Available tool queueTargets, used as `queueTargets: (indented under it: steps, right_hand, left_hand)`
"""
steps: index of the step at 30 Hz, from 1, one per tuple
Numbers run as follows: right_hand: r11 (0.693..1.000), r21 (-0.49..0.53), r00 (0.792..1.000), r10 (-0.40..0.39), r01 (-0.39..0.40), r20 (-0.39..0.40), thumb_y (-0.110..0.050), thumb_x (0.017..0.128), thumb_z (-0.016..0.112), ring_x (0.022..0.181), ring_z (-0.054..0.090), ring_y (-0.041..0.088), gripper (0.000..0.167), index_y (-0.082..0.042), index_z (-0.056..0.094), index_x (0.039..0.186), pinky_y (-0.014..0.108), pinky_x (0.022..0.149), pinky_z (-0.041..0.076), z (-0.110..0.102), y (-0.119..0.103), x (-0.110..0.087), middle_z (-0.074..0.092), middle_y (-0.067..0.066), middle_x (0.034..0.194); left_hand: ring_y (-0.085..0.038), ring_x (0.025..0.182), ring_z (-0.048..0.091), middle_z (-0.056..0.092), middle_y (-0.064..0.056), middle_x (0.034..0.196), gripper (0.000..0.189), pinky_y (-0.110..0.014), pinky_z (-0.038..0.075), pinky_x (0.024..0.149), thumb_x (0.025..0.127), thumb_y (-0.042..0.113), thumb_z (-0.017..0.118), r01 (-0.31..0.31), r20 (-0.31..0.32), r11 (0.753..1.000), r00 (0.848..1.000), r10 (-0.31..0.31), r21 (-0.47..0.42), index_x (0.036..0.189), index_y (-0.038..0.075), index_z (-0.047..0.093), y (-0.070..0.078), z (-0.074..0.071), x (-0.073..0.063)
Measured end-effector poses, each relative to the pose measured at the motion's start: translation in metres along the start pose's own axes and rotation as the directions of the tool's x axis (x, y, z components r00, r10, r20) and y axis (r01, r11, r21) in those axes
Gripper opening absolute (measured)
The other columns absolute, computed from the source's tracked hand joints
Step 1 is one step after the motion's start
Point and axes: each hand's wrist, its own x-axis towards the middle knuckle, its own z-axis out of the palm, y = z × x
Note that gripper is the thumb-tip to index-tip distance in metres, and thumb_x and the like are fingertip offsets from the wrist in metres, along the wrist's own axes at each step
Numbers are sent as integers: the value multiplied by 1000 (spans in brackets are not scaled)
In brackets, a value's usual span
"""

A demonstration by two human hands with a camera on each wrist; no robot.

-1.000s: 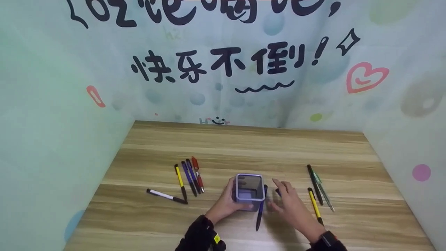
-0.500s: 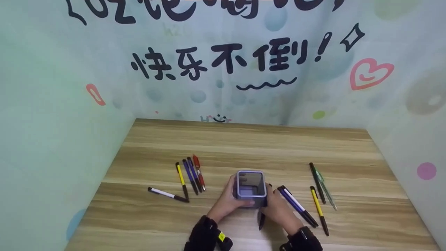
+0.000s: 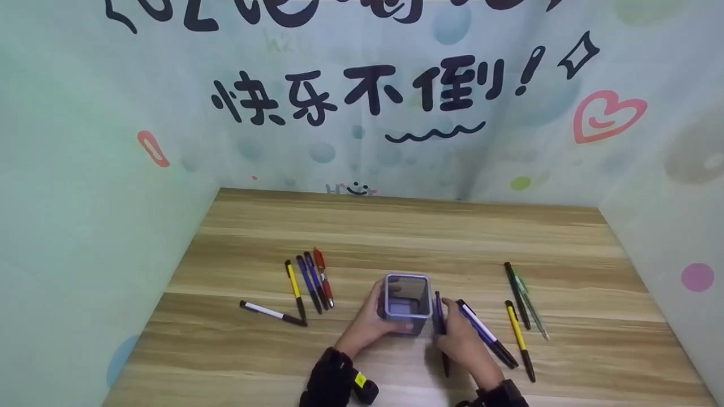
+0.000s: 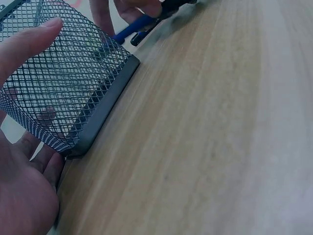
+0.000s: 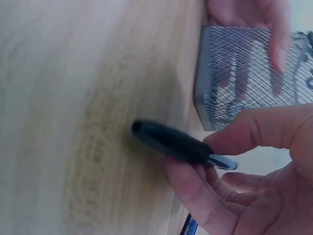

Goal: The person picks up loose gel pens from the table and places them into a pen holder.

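My left hand grips a dark metal-mesh pen holder, which stands upright on the table. In the left wrist view the thumb lies along the mesh wall, and the other fingers show on its far side. Just right of the holder, my right hand pinches a blue pen with a black end between thumb and fingers. The right wrist view shows the pen's black end sticking out past the fingertips, close over the table. No pen shows inside the holder.
Beside the right hand lie a white-and-blue pair of pens. Further right are a yellow pen, a black pen and a clear green pen. At left lie a white pen, a yellow pen, two blue pens and a red pen.
My right hand, earlier spread apart from the holder, has come in to the blue pen beside it, taken hold and drawn it slightly right. The left hand stays on the holder.
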Motion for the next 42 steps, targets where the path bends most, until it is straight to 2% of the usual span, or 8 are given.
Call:
queueTargets:
  steps: [5,9,12,18,20,23,33,42]
  right_hand:
    - [981,186,995,-34,50,-89,11,70,57,78,53,22,73,7,27,137,32,66,49,-18,-3,-9,57,18,93]
    - [936,329,974,-55,128,-221,11,75,57,76,54,18,61,7,32,130,24,62,50,-34,-13,-19,56,19,93]
    - [874,445,948,-52,195,-313,12,79,56,78,56,13,50,7,35,124,21,63,55,-43,-24,-26,55,19,98]
    - [700,627,900,-50,341,-433,13,82,57,81,61,7,36,7,37,112,27,73,58,-44,-44,-33,55,15,98]
    - [675,636,888,-62,374,-456,12,83,58,82,61,8,34,7,37,109,27,76,57,-40,-47,-32,56,16,97]
    - [682,612,877,-90,400,-473,10,84,58,84,62,8,31,9,39,107,24,79,56,-33,-47,-30,59,19,96]
    - [779,491,872,-140,389,-469,2,87,58,87,63,6,25,8,44,108,16,81,53,-21,-40,-22,63,21,100]
    - [800,459,864,-140,386,-483,8,85,58,86,60,1,23,6,47,105,16,75,52,-17,-37,-17,65,18,96]
  left_hand:
    - [-27,127,42,47,-9,136,93,-48,26,112,64,13,84,7,9,999,1000,-6,-32,141,19,32,0,0,0]
    - [-28,128,42,47,-10,136,93,-49,25,112,64,12,84,4,2,1000,1000,-4,-23,141,19,32,0,-1,0]
    - [-28,128,41,47,-9,137,95,-51,25,112,63,13,84,10,-6,1000,1000,-10,-13,142,20,31,1,-3,-1]
    - [-28,129,40,45,-8,138,97,-50,26,112,63,12,84,14,-16,1000,1000,-14,1,143,20,29,3,-3,-2]
    - [-27,129,40,45,-7,139,97,-49,26,112,63,12,84,9,-15,1000,1000,-9,6,143,20,29,3,-2,-2]
    - [-26,129,41,45,-7,139,97,-48,26,112,63,12,84,2,-7,1000,1000,-2,1,143,20,29,2,0,-2]
    - [-25,128,42,46,-6,138,95,-47,26,112,63,13,84,3,-4,1000,1000,-3,-27,142,21,31,1,1,-1]
    - [-26,128,42,46,-6,138,94,-48,25,112,63,14,84,2,-11,1000,1000,-2,-18,141,21,33,3,1,-1]
